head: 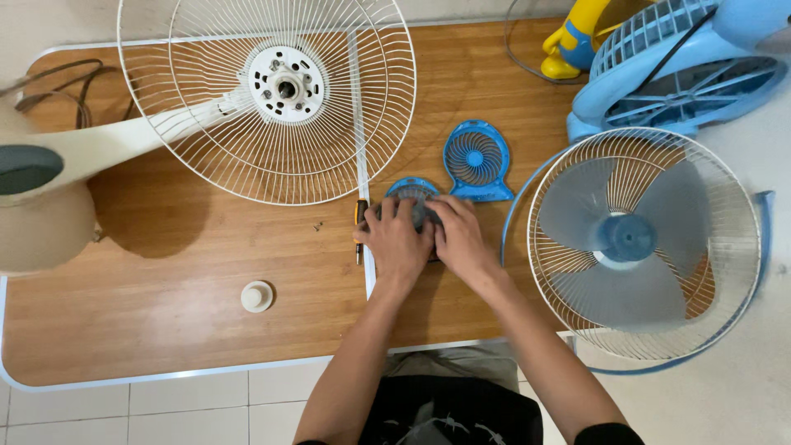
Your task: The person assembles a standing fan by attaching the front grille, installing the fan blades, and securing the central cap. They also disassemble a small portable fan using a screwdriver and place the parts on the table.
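Note:
My left hand [397, 243] and my right hand [458, 237] both grip a small blue fan part with a grey middle [414, 198] on the wooden table [181, 321]. My fingers cover most of it. Just beyond it lies the small blue fan front shell [476, 161] with its round grille. A screwdriver with a black and orange handle [360, 224] lies right beside my left hand.
A white stand fan lies on its side with its rear wire guard and motor hub [284, 86]. A wire guard holding a grey blade [638, 243] rests at the right. A white round cap [257, 296], tiny screws [317, 225], a blue floor fan [684, 70], a yellow toy [570, 41].

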